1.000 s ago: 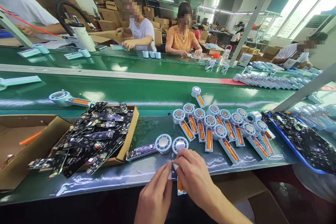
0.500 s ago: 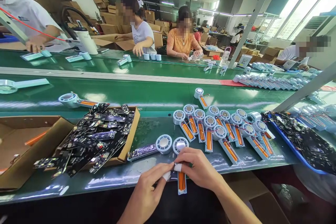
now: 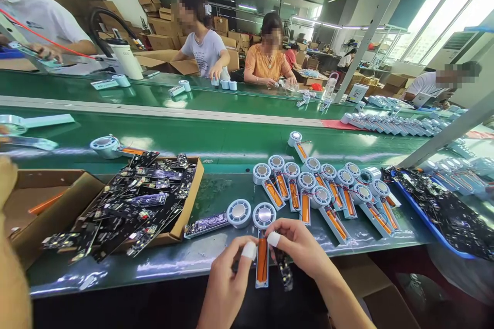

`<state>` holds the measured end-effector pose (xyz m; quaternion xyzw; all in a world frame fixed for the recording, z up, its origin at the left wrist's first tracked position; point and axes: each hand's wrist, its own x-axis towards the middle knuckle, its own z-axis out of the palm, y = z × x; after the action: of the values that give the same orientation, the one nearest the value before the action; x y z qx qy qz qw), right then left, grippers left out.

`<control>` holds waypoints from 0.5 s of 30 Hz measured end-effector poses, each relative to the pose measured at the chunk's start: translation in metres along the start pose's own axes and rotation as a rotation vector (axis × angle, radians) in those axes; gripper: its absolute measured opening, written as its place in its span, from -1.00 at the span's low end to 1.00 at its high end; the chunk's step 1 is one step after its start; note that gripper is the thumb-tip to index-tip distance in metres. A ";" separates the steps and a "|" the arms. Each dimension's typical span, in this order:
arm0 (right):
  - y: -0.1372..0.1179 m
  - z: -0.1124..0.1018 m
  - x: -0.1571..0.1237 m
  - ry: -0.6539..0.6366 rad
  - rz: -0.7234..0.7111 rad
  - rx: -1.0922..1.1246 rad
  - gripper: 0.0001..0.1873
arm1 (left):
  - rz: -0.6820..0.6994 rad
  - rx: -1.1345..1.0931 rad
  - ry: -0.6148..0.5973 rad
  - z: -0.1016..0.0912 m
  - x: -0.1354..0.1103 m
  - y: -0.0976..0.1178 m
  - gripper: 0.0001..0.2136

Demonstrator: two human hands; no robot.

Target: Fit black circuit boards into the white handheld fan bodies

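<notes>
A small light-blue handheld fan (image 3: 264,214) lies in front of me, its open handle showing an orange battery (image 3: 262,259) and sticking out past the bench edge. To the right of that handle, my right hand (image 3: 303,247) pinches a narrow black circuit board (image 3: 284,271), which hangs down from the fingers. My left hand (image 3: 230,272) is on the handle's other side, thumb and forefinger brought together near its upper end; what they hold is too small to make out. Both thumbs wear white covers. Just left sits another fan (image 3: 239,213) with a circuit board (image 3: 206,224) over its handle.
A cardboard box (image 3: 189,200) heaped with circuit boards stands left, beside another carton (image 3: 83,185). Someone else's arm (image 3: 13,267) enters at the left edge. Several fans with orange batteries (image 3: 321,196) crowd the right, near a blue tray (image 3: 436,234) of boards. Co-workers sit beyond the green belt (image 3: 216,139).
My hands have moved slightly apart, and the circuit board now hangs visibly from my right hand. Another person's arm has come in at the left edge, and another light-blue piece appears on the belt.
</notes>
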<state>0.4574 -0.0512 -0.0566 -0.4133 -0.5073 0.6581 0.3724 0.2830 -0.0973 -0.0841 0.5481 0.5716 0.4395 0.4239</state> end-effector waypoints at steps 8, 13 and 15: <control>0.011 0.000 -0.005 -0.143 -0.100 0.094 -0.43 | -0.180 -0.391 -0.423 0.013 0.020 0.003 -0.65; -0.004 -0.006 -0.013 0.002 -0.145 0.024 -0.60 | -0.268 -0.645 -0.153 0.022 0.010 0.004 -0.53; -0.010 -0.008 -0.015 0.069 -0.155 -0.092 -0.67 | -0.253 -0.641 -0.106 0.025 0.009 0.003 -0.54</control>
<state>0.4711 -0.0597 -0.0460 -0.4120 -0.5543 0.5885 0.4203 0.3077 -0.0877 -0.0871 0.3341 0.4451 0.5117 0.6545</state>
